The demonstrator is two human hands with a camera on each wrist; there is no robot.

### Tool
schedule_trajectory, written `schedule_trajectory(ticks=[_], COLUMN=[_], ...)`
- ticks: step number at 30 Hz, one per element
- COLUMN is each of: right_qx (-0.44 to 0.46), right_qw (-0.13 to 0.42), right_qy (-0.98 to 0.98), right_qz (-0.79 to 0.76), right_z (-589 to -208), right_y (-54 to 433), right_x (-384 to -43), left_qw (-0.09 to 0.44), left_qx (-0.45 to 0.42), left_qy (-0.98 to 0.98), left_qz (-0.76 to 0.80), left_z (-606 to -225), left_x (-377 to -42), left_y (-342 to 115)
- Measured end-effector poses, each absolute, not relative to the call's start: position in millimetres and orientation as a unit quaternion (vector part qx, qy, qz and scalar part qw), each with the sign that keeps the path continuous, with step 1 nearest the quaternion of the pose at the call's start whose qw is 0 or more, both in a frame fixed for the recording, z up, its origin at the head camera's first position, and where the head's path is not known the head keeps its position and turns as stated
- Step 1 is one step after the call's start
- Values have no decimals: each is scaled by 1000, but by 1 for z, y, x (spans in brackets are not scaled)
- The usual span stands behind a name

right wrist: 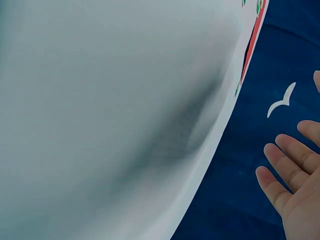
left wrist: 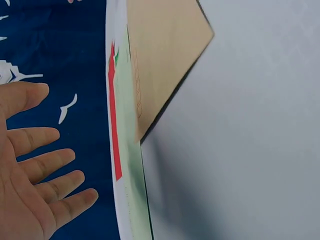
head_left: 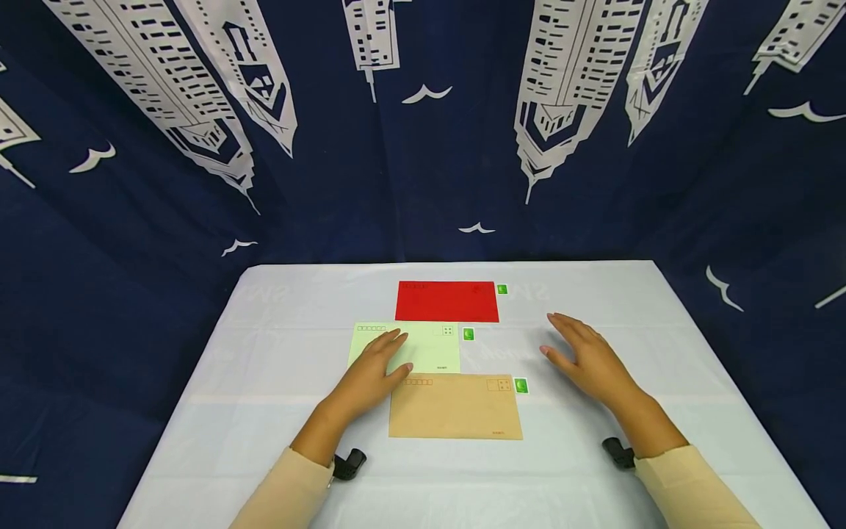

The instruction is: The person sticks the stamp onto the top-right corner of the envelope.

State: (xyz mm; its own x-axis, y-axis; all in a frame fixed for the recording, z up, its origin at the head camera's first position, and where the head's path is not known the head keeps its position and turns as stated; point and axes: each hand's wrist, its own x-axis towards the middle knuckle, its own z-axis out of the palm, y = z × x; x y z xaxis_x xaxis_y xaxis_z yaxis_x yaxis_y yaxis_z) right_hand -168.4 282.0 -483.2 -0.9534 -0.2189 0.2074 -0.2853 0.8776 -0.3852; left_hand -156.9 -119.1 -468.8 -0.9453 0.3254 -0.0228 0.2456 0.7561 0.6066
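Three envelopes lie flat in a staggered column in the head view: a red envelope (head_left: pixel 447 302) at the back, a pale green envelope (head_left: pixel 429 353) in the middle and a tan envelope (head_left: pixel 456 411) in front. Beside their right edges sit small green stamps, one by the red (head_left: pixel 502 289), one by the pale green (head_left: pixel 468 334), one by the tan (head_left: pixel 521 386). My left hand (head_left: pixel 373 372) hovers over the pale green envelope's left part, fingers spread and holding nothing. To the right of the stamps, my right hand (head_left: pixel 591 362) is held above the table, fingers extended, also holding nothing.
A white cloth covers the table (head_left: pixel 264 411). Behind it hangs a dark blue curtain (head_left: pixel 396 169) printed with white buildings and birds. A black wrist camera (head_left: pixel 349 465) is strapped at the left sleeve, another wrist camera (head_left: pixel 617 452) at the right.
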Motion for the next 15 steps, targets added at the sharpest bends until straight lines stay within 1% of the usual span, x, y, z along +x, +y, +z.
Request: schedule_trajectory(ticks=[15], right_qx=[112], right_qw=[49], right_qy=[-964], right_qz=[237], right_z=[-496], right_y=[275], right_x=[-160], left_qw=[131], left_qx=[195], left_qy=[924], left_qz=[302], left_z=[-482], left_x=[-142], left_y=[-115])
